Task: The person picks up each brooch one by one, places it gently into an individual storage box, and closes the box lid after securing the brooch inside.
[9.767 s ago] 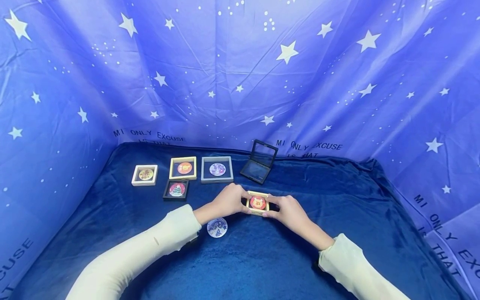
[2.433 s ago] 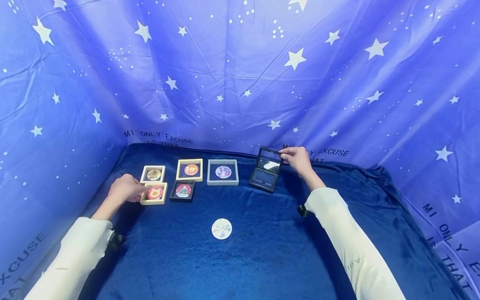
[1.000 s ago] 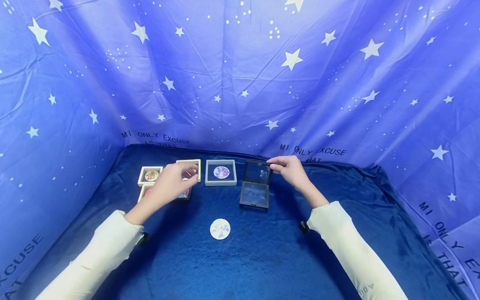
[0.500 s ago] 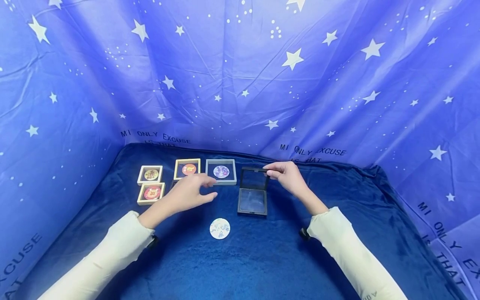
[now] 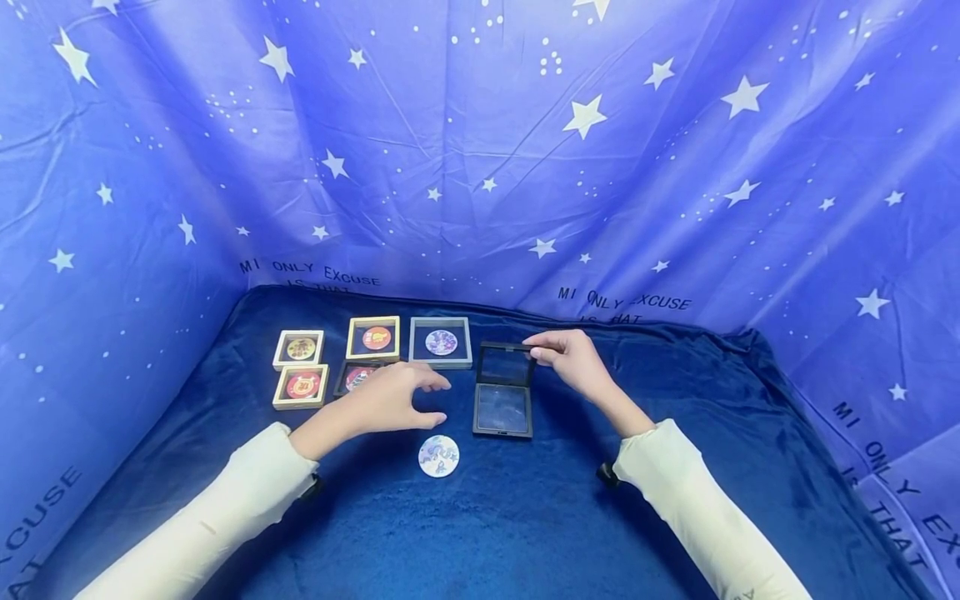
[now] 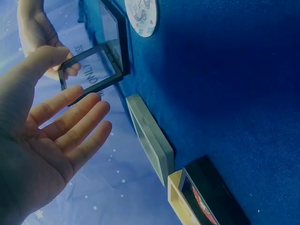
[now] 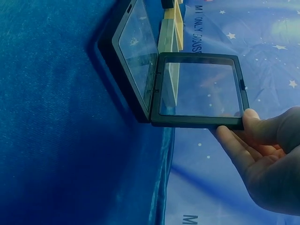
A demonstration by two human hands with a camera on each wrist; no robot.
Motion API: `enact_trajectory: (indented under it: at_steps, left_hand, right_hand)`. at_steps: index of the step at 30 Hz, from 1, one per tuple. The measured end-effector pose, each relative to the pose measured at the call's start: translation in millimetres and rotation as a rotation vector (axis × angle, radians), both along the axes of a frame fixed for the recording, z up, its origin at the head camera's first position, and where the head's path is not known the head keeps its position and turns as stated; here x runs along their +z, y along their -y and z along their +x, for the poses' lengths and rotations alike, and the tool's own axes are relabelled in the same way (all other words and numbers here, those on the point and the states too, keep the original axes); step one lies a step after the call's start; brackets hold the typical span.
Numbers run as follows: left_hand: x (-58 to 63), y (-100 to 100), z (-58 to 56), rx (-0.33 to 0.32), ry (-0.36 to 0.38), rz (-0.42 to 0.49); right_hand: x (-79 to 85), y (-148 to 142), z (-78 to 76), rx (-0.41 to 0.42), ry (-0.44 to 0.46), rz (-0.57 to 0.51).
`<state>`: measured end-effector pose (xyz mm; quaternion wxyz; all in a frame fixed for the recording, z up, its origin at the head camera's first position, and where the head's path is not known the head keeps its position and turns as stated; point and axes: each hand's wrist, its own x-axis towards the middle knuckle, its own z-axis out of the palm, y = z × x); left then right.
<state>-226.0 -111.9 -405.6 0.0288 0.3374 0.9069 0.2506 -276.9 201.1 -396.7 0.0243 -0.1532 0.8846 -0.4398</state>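
My right hand (image 5: pixel 573 367) pinches the top right corner of the raised lid of a black display case (image 5: pixel 502 410). In the right wrist view, the thumb and fingers of my right hand (image 7: pixel 267 154) hold that corner of the clear-windowed lid (image 7: pixel 201 89); the case lies unfolded with nothing inside. My left hand (image 5: pixel 382 400) hovers left of the case, fingers spread, thumb apart, holding nothing. Just below its thumb, a round white badge (image 5: pixel 438 457) with bluish print lies flat on the cloth. The left wrist view shows the bare palm of my left hand (image 6: pixel 61 136).
Display cases holding round badges stand to the left: a grey one (image 5: pixel 440 363), a yellow one (image 5: pixel 374 319), a black one (image 5: pixel 341 385) partly behind my left hand, a white one (image 5: pixel 298 365) and a cream one (image 5: pixel 300 405). A starry curtain (image 5: pixel 450 125) surrounds the dark blue cloth (image 5: pixel 480 533).
My right hand has drawn the unfolded black case toward me. My left hand has let go of the cream case at the left and moved right, near the white badge.
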Motion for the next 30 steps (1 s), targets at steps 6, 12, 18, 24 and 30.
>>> enact_trajectory:
  at_steps: [6,12,18,24,30]
  left_hand:
    - [-3.2,-4,0.1,-0.03,0.015,-0.03]
    - [-5.2,-8,3.1,-0.054,-0.016,-0.068]
    - [-8.4,-12,4.2,-0.066,-0.017,-0.094]
    - [-12.7,-12,3.9,-0.092,0.003,-0.113]
    - [-15.5,-14,5.4,-0.119,0.015,-0.148]
  right_hand:
    - [-3.5,-1,-0.4,-0.002,-0.008,-0.005]
    - [-4.9,-1,0.7,-0.006,-0.005,0.004]
    - [-8.6,-2,-0.6,-0.006,-0.009,0.006]
    - [-9.1,0,-2.4,-0.017,0.0,-0.005]
    - [-9.1,4,-7.3,-0.032,-0.014,0.001]
